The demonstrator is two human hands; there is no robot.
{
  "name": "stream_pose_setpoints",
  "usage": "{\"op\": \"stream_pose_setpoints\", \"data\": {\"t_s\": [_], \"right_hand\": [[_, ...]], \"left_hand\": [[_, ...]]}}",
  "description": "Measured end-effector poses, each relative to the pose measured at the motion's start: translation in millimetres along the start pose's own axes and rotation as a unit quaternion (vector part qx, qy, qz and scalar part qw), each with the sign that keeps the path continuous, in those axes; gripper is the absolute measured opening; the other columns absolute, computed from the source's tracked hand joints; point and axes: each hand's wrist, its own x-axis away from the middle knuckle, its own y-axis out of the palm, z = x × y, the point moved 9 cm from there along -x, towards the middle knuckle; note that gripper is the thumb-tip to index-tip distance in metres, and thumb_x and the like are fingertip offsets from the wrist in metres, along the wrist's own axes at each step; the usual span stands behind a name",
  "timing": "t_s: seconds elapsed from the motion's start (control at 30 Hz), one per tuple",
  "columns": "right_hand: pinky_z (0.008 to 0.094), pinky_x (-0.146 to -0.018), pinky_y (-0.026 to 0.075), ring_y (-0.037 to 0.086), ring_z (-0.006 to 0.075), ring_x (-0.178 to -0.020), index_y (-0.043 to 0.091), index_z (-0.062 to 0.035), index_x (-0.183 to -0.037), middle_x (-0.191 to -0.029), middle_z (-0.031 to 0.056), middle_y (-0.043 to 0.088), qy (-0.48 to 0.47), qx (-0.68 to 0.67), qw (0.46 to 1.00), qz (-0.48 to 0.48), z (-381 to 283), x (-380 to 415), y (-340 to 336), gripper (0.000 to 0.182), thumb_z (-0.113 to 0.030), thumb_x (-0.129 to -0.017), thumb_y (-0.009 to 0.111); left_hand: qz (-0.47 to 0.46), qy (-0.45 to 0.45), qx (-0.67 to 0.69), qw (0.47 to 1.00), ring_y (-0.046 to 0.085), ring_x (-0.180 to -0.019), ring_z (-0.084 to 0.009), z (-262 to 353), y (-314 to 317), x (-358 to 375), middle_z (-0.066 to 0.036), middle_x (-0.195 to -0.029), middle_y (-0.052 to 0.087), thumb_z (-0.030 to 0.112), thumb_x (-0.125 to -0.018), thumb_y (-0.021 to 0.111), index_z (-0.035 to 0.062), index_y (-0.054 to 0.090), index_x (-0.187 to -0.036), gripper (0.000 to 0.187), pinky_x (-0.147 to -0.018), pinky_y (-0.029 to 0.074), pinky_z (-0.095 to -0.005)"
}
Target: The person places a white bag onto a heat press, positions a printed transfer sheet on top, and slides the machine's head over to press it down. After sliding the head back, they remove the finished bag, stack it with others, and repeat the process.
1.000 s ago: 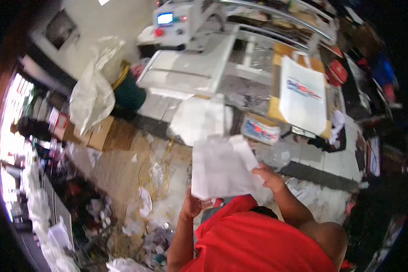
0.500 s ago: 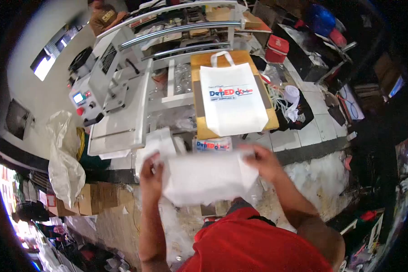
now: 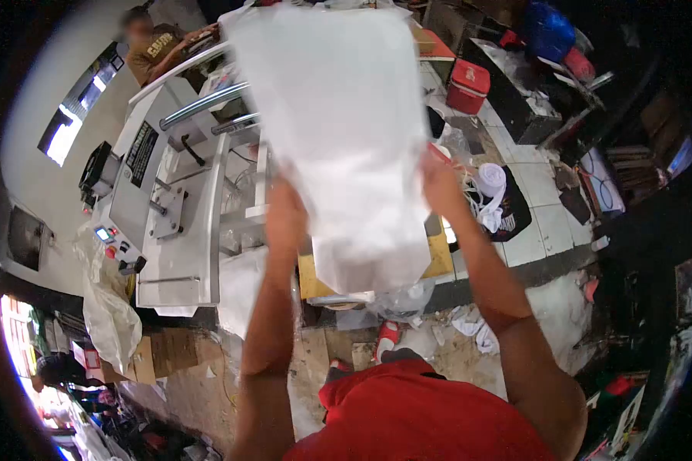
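Both hands [image 3: 284,211] have swung the white bag [image 3: 338,131] up — spread over the board.

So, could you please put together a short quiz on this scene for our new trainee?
1. True or false: both hands hold the white bag up over the wooden board.
2. Which hand grips the bag's edge nearer the red box: A left hand, B right hand?
3. Fill in: the white machine stands to the person's ____.

Key: 1 true; 2 B; 3 left.
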Motion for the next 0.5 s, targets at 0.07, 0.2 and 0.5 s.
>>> {"op": "stream_pose_setpoints", "data": {"t_s": [0.07, 0.2, 0.5], "right_hand": [[0.0509, -0.082, 0.053, 0.067, 0.0429, -0.094, 0.066, -0.0076, -0.119, -0.101, 0.0233, 0.07, 0.059, -0.034, 0.996, -0.051, 67, 55, 79, 0.03, -0.016, -0.091, 0.06], [0.0504, -0.085, 0.048, 0.062, 0.0408, -0.096, 0.068, -0.011, -0.117, -0.101, 0.0188, 0.068, 0.043, -0.014, 0.999, -0.016, 83, 104, 108, 0.03, -0.016, -0.087, 0.066], [0.0514, -0.086, 0.039, 0.051, 0.0346, -0.101, 0.068, -0.0137, -0.112, -0.103, 0.0117, 0.053, -0.009, 0.058, 0.997, 0.051, 64, 128, 89, 0.026, -0.017, -0.086, 0.068]], "left_hand": [[-0.163, -0.069, -0.04, 0.983, 0.063, -0.099, -0.0416, -83, 126, 84, -0.022, -0.105, 0.063, 0.018, -0.097, 0.052, 0.0059, 0.058, -0.124, 0.031, -0.084, 0.049, -0.0557], [-0.159, -0.062, -0.033, 0.985, 0.063, -0.102, -0.0384, -62, 111, 116, -0.02, -0.112, 0.065, 0.016, -0.092, 0.056, 0.0089, 0.055, -0.137, 0.045, -0.087, 0.047, -0.053], [-0.132, -0.062, -0.056, 0.988, 0.06, -0.098, -0.0362, -57, 93, 128, -0.017, -0.102, 0.063, 0.014, -0.081, 0.06, 0.0087, 0.059, -0.131, 0.05, -0.085, 0.045, -0.0506]]}}
